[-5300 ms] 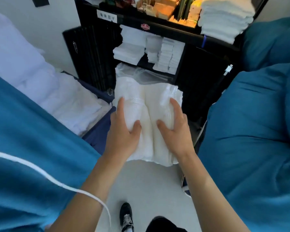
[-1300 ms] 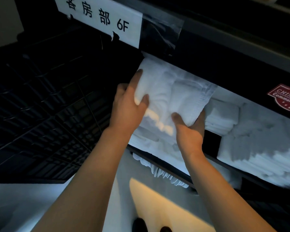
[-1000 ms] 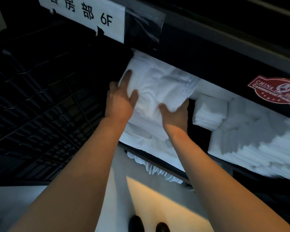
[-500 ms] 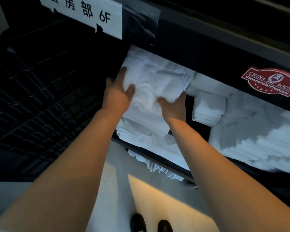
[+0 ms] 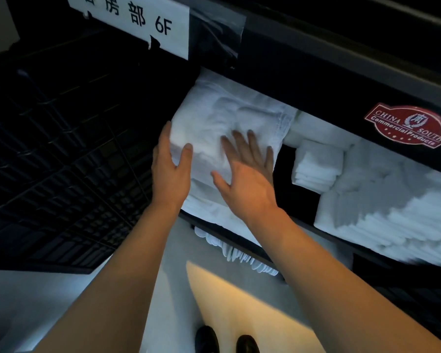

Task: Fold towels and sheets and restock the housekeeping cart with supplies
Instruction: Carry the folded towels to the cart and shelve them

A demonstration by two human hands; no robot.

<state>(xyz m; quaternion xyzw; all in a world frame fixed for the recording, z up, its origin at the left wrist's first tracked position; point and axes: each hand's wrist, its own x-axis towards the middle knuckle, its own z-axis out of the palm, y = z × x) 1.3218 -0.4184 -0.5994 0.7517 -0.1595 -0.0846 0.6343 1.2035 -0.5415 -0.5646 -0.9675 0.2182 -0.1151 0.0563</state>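
Restock step: folded towel (image 5: pixel 229 128) sits on the stack at the cart shelf (image 5: pixel 239 233) left end. Left hand (image 5: pixel 169 171) cups its left edge, fingers straight; right hand (image 5: pixel 245 179) presses flat on top. Next: seat it fully, let go.

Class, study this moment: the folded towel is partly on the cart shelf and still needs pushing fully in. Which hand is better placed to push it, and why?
Probably the right hand: its straight fingers lie flat on top of the folded towel, pointing into the cart shelf. The left hand only steadies the towel's left edge.
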